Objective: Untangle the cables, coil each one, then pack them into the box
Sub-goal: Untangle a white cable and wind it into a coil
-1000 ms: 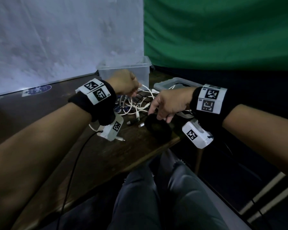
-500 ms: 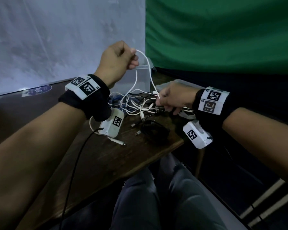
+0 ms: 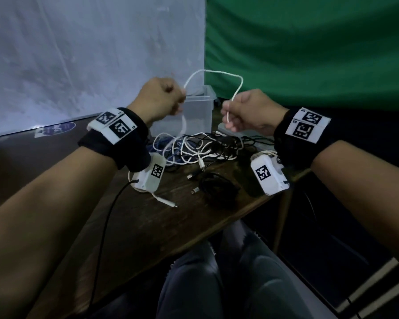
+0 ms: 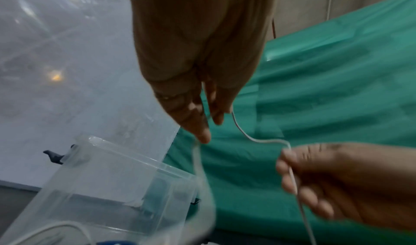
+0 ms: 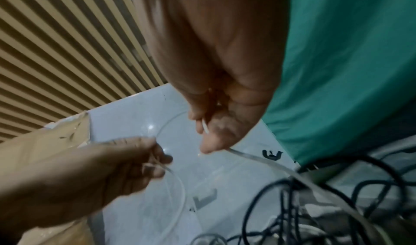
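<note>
A white cable (image 3: 217, 72) arcs in the air between my two hands, above the table. My left hand (image 3: 162, 100) pinches one part of it, and from there it hangs down into the tangle of white, black and blue cables (image 3: 200, 148). My right hand (image 3: 247, 113) grips the other part, fingers curled round it (image 4: 290, 170). The left wrist view shows the left fingers (image 4: 198, 124) closed on the cable (image 4: 258, 141). A coiled black cable (image 3: 219, 188) lies near the table's front edge. The clear plastic box (image 3: 194, 116) stands open behind the tangle.
The dark wooden table (image 3: 148, 226) ends at a corner just right of the coil. A loose white plug end (image 3: 166, 201) lies in front of the left wrist. A clear lid (image 3: 247, 137) sits at the right behind the pile. My knees (image 3: 217, 284) are below the edge.
Both hands rose from the pile. The left hand lifted a white cable; the right hand took hold of it and came up, so it now arcs between them.
</note>
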Motion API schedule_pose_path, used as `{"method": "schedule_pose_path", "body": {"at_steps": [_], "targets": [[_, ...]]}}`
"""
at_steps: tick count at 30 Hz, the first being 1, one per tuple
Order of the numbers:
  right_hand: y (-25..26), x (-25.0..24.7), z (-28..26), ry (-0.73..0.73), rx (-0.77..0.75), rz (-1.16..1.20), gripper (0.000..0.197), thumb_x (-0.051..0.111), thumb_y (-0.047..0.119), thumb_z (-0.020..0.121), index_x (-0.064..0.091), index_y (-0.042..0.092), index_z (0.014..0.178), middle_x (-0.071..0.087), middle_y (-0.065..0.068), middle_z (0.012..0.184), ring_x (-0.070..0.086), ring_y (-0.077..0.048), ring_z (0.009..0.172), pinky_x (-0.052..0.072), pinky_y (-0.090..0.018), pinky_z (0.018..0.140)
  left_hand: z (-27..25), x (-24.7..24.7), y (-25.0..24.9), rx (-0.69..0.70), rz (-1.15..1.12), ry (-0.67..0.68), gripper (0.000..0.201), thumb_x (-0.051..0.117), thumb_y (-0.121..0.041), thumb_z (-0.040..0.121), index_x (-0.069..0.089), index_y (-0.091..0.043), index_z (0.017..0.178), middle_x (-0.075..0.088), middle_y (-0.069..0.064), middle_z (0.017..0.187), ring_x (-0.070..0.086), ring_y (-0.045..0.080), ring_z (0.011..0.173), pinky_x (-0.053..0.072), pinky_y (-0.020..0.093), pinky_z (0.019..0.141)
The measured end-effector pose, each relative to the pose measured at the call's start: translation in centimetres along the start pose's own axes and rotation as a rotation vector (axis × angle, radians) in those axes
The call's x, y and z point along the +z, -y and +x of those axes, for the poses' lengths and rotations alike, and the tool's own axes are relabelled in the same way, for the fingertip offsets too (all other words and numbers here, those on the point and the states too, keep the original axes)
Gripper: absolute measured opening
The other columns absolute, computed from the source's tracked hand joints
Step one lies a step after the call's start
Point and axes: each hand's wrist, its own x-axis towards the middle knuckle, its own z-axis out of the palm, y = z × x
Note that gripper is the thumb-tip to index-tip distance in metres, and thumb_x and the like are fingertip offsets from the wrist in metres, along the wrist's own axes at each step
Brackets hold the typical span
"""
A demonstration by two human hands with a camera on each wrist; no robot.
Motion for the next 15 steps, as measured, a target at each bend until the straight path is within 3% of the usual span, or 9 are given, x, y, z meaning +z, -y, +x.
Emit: {"method": "schedule_pose_path", "body": {"at_steps": [2, 3, 4, 6, 7, 9, 12, 14, 15], "targets": [[0.9, -0.3, 0.4, -0.036, -0.070, 0.057, 0.025, 0.050, 0.015, 0.098, 0.057, 0.006, 0.076, 0.060, -0.003, 0.053, 0.054, -0.011, 0.041, 0.049, -0.023, 0.043, -0.6, -0.2, -0.2, -0.009, 0.279, 0.026, 0.019, 0.060, -0.026, 0.090, 0.068, -0.013, 0.079, 0.064, 0.008, 0.070, 0.060, 0.010, 0.053, 0.047, 0.017, 0.051], [1.3, -0.4, 0.6, -0.043, -0.094, 0.063, 0.025, 0.048, 0.014, 0.099, 0.058, 0.006, 0.077, 0.058, -0.004, 0.056, 0.051, -0.011, 0.041, 0.047, -0.023, 0.043, -0.7, -0.3, -0.4, 0.019, 0.389, -0.007, 0.021, 0.060, -0.028, 0.091, 0.071, -0.011, 0.088, 0.066, 0.010, 0.075, 0.063, 0.016, 0.063, 0.046, 0.017, 0.056], [1.7, -0.6, 0.6, -0.036, -0.109, 0.048, 0.024, 0.046, 0.014, 0.099, 0.058, 0.007, 0.079, 0.056, -0.005, 0.058, 0.048, -0.010, 0.039, 0.045, -0.023, 0.042, -0.7, -0.3, -0.6, 0.061, 0.469, -0.061, 0.025, 0.058, -0.030, 0.091, 0.070, -0.009, 0.100, 0.068, 0.013, 0.087, 0.065, 0.022, 0.081, 0.046, 0.021, 0.067], [2.0, -0.6, 0.5, -0.006, -0.138, -0.065, 0.023, 0.045, 0.013, 0.099, 0.061, 0.006, 0.084, 0.051, -0.002, 0.057, 0.040, -0.007, 0.035, 0.038, -0.022, 0.041, -0.5, -0.4, -1.3, 0.158, 0.549, -0.156, 0.042, 0.056, -0.033, 0.093, 0.056, -0.009, 0.128, 0.058, 0.015, 0.125, 0.054, 0.028, 0.116, 0.040, 0.028, 0.093], [2.0, -0.7, 0.4, 0.006, -0.159, -0.153, 0.022, 0.046, 0.014, 0.098, 0.064, 0.005, 0.088, 0.048, -0.001, 0.057, 0.036, -0.005, 0.034, 0.034, -0.021, 0.040, -0.4, -0.3, -1.6, 0.203, 0.592, -0.172, 0.051, 0.054, -0.036, 0.093, 0.046, -0.012, 0.137, 0.047, 0.014, 0.138, 0.045, 0.029, 0.126, 0.035, 0.033, 0.100], [1.8, -0.7, 0.3, 0.027, -0.205, -0.295, 0.021, 0.051, 0.016, 0.096, 0.068, 0.005, 0.093, 0.045, 0.000, 0.057, 0.032, -0.004, 0.035, 0.028, -0.020, 0.040, -0.4, -0.1, -2.4, 0.286, 0.754, -0.193, 0.057, 0.049, -0.044, 0.093, 0.034, -0.026, 0.145, 0.031, 0.006, 0.152, 0.031, 0.030, 0.134, 0.027, 0.042, 0.104], [1.9, -0.7, 0.3, 0.045, -0.278, -0.328, 0.017, 0.056, 0.020, 0.094, 0.071, 0.013, 0.087, 0.044, -0.004, 0.058, 0.032, -0.012, 0.047, 0.024, -0.024, 0.046, -0.7, 0.7, -3.0, 0.443, 0.830, -0.082, 0.051, 0.047, -0.048, 0.093, 0.035, -0.039, 0.142, 0.027, -0.005, 0.154, 0.024, 0.024, 0.138, 0.019, 0.042, 0.103], [2.1, -0.6, 0.2, 0.042, -0.317, -0.287, 0.018, 0.057, 0.019, 0.093, 0.070, 0.017, 0.081, 0.044, -0.006, 0.059, 0.031, -0.019, 0.052, 0.022, -0.026, 0.048, -0.6, 1.4, -2.8, 0.489, 0.776, 0.025, 0.040, 0.047, -0.045, 0.094, 0.047, -0.040, 0.134, 0.046, -0.006, 0.143, 0.031, 0.022, 0.135, 0.020, 0.041, 0.103], [2.1, -0.6, 0.3, 0.040, -0.331, -0.272, 0.018, 0.058, 0.018, 0.093, 0.069, 0.017, 0.079, 0.044, -0.007, 0.060, 0.031, -0.021, 0.054, 0.023, -0.027, 0.049, -0.5, 1.6, -2.6, 0.496, 0.755, 0.044, 0.034, 0.047, -0.044, 0.094, 0.056, -0.039, 0.127, 0.058, -0.003, 0.127, 0.039, 0.022, 0.128, 0.023, 0.041, 0.099]]}}
